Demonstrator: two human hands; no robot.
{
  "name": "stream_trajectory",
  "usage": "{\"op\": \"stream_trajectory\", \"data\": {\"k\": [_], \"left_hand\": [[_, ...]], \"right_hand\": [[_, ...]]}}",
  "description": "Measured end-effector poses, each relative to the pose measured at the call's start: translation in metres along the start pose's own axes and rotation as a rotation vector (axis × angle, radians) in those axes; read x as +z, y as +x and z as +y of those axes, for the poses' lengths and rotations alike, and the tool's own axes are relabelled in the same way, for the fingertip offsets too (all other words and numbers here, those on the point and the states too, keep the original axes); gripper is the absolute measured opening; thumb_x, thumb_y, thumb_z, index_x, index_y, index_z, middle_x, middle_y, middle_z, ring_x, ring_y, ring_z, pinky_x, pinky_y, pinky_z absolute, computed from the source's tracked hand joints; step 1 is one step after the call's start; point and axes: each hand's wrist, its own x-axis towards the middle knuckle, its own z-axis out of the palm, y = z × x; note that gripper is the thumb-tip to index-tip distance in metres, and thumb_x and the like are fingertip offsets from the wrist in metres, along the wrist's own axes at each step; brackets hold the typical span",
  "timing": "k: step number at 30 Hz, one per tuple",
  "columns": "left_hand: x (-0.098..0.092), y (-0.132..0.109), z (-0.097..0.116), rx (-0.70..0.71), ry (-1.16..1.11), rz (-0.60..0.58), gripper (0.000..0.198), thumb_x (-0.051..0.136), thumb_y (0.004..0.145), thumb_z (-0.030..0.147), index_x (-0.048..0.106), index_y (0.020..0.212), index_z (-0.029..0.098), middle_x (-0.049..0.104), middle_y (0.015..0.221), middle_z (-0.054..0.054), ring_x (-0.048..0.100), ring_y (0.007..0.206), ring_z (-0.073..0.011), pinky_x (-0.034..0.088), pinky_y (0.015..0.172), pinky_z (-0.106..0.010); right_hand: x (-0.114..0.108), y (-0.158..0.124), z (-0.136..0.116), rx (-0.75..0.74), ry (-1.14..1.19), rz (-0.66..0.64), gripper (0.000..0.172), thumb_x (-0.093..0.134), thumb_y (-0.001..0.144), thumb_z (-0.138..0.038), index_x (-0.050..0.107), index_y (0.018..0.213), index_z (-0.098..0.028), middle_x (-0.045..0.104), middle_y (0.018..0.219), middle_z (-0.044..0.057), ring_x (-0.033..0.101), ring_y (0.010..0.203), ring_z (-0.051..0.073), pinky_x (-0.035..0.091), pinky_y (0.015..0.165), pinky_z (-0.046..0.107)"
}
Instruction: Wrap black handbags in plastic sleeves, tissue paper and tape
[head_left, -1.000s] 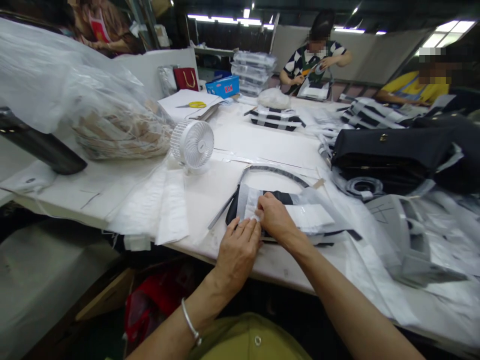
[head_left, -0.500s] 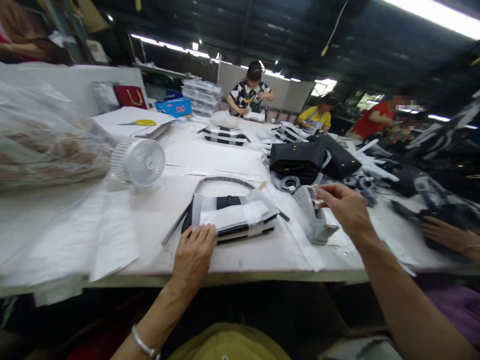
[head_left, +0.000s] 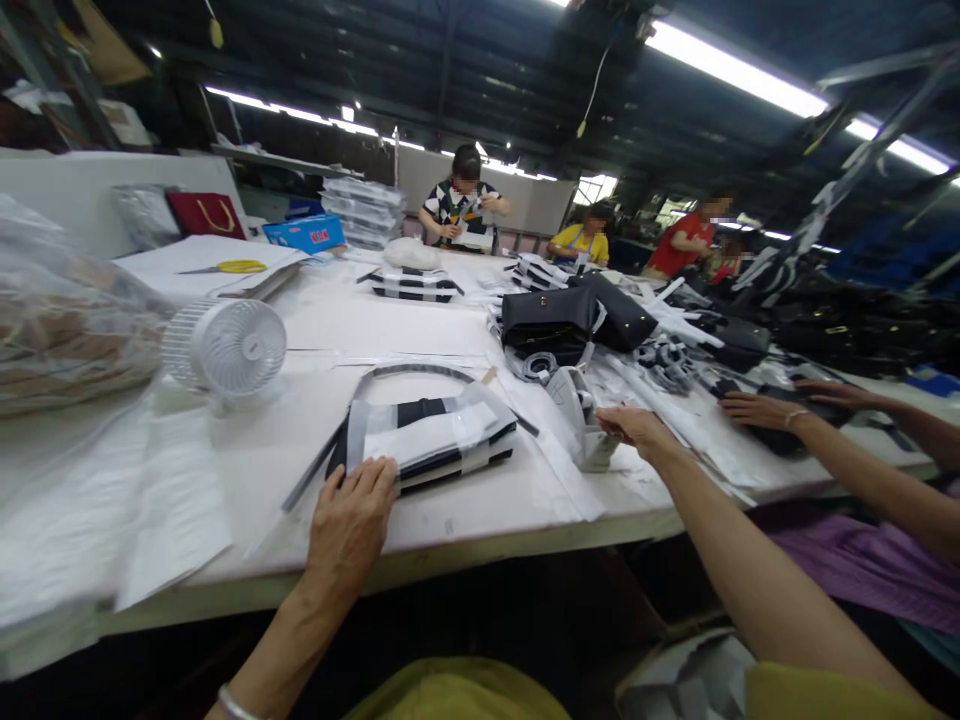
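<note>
My left hand [head_left: 354,515] lies with its fingers stretched over the near left corner of a black handbag [head_left: 421,410]. White paper [head_left: 435,432] and pale strips are wrapped around the bag, and its strap [head_left: 420,370] arches behind it. To the right, my right hand [head_left: 637,430] is at the front of a grey-white tape dispenser [head_left: 568,400], thumb and fingers pinched together. What is between those fingertips is too small to make out. A roll of grey strip [head_left: 538,366] lies just behind the dispenser.
A small white fan [head_left: 229,345] and a plastic bag of brown items [head_left: 75,320] stand left. Yellow-handled scissors [head_left: 240,267] lie on white sheets. Black handbags [head_left: 551,320] are behind the dispenser. A co-worker's hands [head_left: 757,408] work at right; other people stand across the table.
The view has swung right, so everything sits further left and more of the neighbouring co-worker's arms shows. My left hand stays on the handbag; my right hand remains at the tape dispenser, slightly lower against it.
</note>
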Motion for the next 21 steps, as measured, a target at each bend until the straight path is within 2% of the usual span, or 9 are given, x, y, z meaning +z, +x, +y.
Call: {"op": "stream_trajectory", "data": {"k": [4, 8, 13, 17, 19, 21], "left_hand": [[-0.001, -0.001, 0.001, -0.005, -0.002, -0.008, 0.03, 0.047, 0.096, 0.018, 0.062, 0.121, 0.016, 0.07, 0.121, -0.011, 0.066, 0.109, -0.0294, 0.04, 0.099, -0.049], [-0.001, -0.001, 0.001, -0.001, -0.006, -0.017, 0.03, 0.046, 0.097, 0.018, 0.061, 0.123, 0.016, 0.069, 0.123, -0.012, 0.065, 0.111, -0.0296, 0.039, 0.101, -0.05], [-0.001, -0.001, 0.003, -0.037, -0.038, -0.026, 0.03, 0.048, 0.096, 0.017, 0.06, 0.123, 0.016, 0.068, 0.123, -0.012, 0.065, 0.111, -0.0298, 0.04, 0.101, -0.053], [-0.005, -0.001, 0.009, -0.098, -0.074, -0.042, 0.03, 0.05, 0.094, 0.013, 0.063, 0.12, 0.019, 0.07, 0.12, -0.011, 0.064, 0.112, -0.0274, 0.041, 0.103, -0.052], [-0.005, -0.001, 0.011, -0.117, -0.077, -0.051, 0.031, 0.05, 0.092, 0.009, 0.062, 0.12, 0.019, 0.07, 0.12, -0.01, 0.063, 0.114, -0.0259, 0.041, 0.104, -0.051], [-0.005, -0.001, 0.012, -0.133, -0.069, -0.06, 0.032, 0.051, 0.092, 0.008, 0.06, 0.121, 0.018, 0.069, 0.121, -0.009, 0.061, 0.116, -0.0253, 0.042, 0.104, -0.052]], "right_hand": [[-0.009, -0.006, -0.001, -0.003, 0.093, 0.077, 0.021, 0.067, 0.059, -0.039, 0.06, 0.059, -0.019, 0.062, 0.059, 0.002, 0.055, 0.055, 0.014, 0.044, 0.054, 0.026], [-0.02, -0.028, 0.011, -0.015, 0.118, 0.172, 0.026, 0.066, 0.057, -0.044, 0.058, 0.063, -0.02, 0.058, 0.06, 0.0, 0.048, 0.052, 0.011, 0.04, 0.05, 0.025], [-0.011, -0.055, 0.045, 0.055, 0.037, 0.139, 0.026, 0.063, 0.052, -0.046, 0.056, 0.056, -0.022, 0.056, 0.052, 0.001, 0.044, 0.046, 0.013, 0.038, 0.045, 0.027], [-0.013, -0.062, 0.068, 0.106, -0.121, 0.073, 0.02, 0.066, 0.048, -0.044, 0.061, 0.051, -0.025, 0.063, 0.053, 0.009, 0.057, 0.051, 0.023, 0.047, 0.051, 0.037], [-0.017, -0.058, 0.06, 0.098, -0.201, 0.036, 0.022, 0.067, 0.049, -0.05, 0.066, 0.051, -0.029, 0.068, 0.063, 0.014, 0.063, 0.057, 0.029, 0.051, 0.056, 0.043], [-0.013, -0.055, 0.028, -0.078, -0.217, -0.051, 0.024, 0.067, 0.055, -0.057, 0.07, 0.054, -0.033, 0.072, 0.074, 0.015, 0.066, 0.067, 0.031, 0.053, 0.061, 0.043]]}}
